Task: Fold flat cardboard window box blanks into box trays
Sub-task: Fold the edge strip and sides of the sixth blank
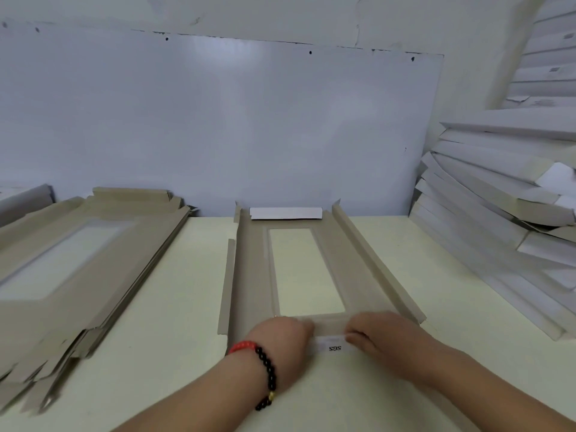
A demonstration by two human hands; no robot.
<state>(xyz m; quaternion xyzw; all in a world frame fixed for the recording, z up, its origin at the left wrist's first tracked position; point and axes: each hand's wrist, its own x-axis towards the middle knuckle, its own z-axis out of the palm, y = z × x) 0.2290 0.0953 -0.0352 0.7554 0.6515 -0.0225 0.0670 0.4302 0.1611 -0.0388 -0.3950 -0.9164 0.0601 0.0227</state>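
Fingers (307, 326) of our left hand (282, 341) and right hand (378, 336) pinch the near flap (332, 344) of the box blank (252, 275) on the counter (174, 307), the stack of flat blanks (78, 260) lying left.

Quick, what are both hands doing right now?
Left hand: grips the near end flap of the cardboard box blank.
Right hand: grips the same flap from the other side.

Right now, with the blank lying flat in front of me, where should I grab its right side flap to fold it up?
Probably take the right side flap along its outer long edge, coming from the right. It already stands partly raised off the table, so fingers can slip under that free edge. Both the left hand and right hand are on the near end flap.
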